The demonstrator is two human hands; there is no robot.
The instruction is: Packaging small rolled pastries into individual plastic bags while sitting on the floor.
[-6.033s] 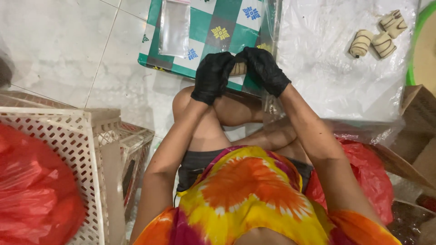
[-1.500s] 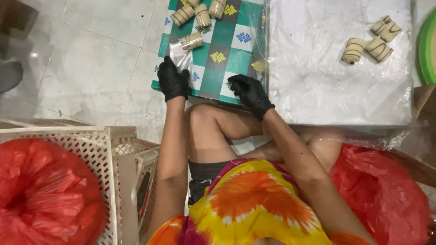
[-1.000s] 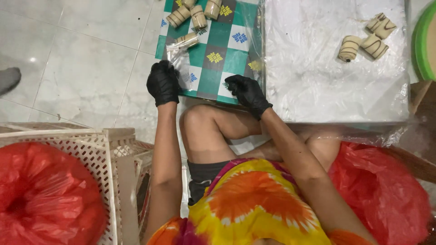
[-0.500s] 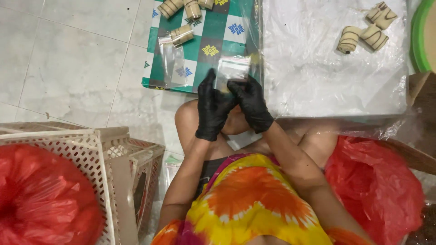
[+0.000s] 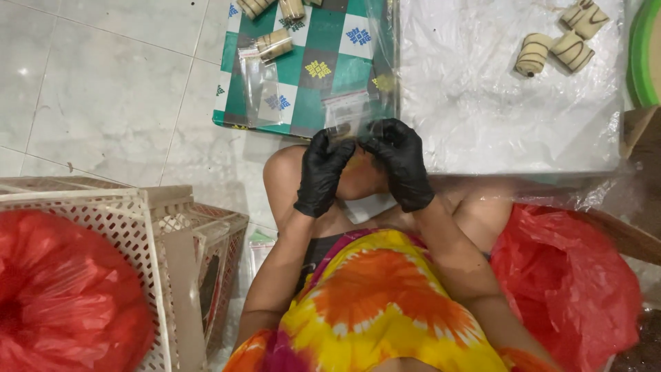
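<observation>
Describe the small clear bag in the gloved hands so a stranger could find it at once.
Start at the green checkered mat on the tiled floor. At its near edge, two black-gloved hands, left hand and right hand, meet over a knee. Both pinch the small clear bag, lifted and empty, unlike the flat bags lying on the mat.

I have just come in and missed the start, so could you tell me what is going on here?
A person sitting on the floor, in black gloves, holds a small clear plastic bag up with both hands, left hand and right hand pinching its lower edge above the knee. Ahead lies a green checked board with a few rolled pastries and another clear bag. To the right, a white plastic sheet carries three striped rolls. A cream crate with a red bag stands to the left.
</observation>
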